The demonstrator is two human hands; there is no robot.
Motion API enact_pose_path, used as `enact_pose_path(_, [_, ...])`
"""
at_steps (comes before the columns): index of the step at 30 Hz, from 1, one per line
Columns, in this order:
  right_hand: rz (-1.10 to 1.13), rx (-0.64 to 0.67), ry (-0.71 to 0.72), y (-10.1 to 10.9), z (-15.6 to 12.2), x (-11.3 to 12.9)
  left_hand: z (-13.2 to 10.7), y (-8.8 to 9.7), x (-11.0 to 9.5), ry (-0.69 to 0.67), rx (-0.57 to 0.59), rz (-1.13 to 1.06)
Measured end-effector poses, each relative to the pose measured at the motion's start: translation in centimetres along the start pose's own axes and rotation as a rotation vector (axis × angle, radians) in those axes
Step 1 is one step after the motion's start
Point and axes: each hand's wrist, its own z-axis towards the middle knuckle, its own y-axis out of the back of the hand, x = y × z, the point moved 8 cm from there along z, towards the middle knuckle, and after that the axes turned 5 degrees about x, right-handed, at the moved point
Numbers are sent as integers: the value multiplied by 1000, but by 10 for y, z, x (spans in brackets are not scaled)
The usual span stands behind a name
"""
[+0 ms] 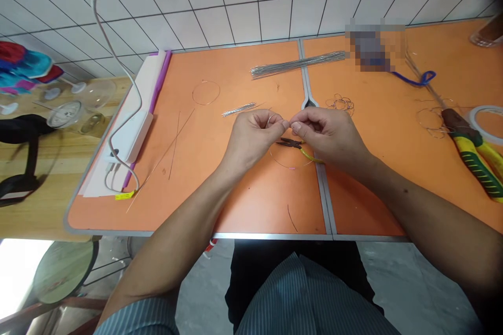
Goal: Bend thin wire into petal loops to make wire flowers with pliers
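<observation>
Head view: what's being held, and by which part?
A wire loop, pinched by the left hand and right hand near its far side; the exact spot is hidden.

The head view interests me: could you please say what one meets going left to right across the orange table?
White power strip, thin wire ring, left hand, right hand, blue strip, green-and-yellow handles.
</observation>
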Motion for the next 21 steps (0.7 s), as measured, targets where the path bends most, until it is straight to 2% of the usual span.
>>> enact_pose_path(5, [-13,-3,-11,-1,-1,0,-1,-1,2,29,-3,-17])
enact_pose_path(13, [68,23,-53,-3,-2,-4,1,-3,14,104,9,-182])
enact_pose_path(17, [81,24,-87,-4,-1,-6,1,-2,13,96,6,-178])
enact_pose_path(21, [98,-6,-89,-1,0,-7,1,-4,7,84,77,-198])
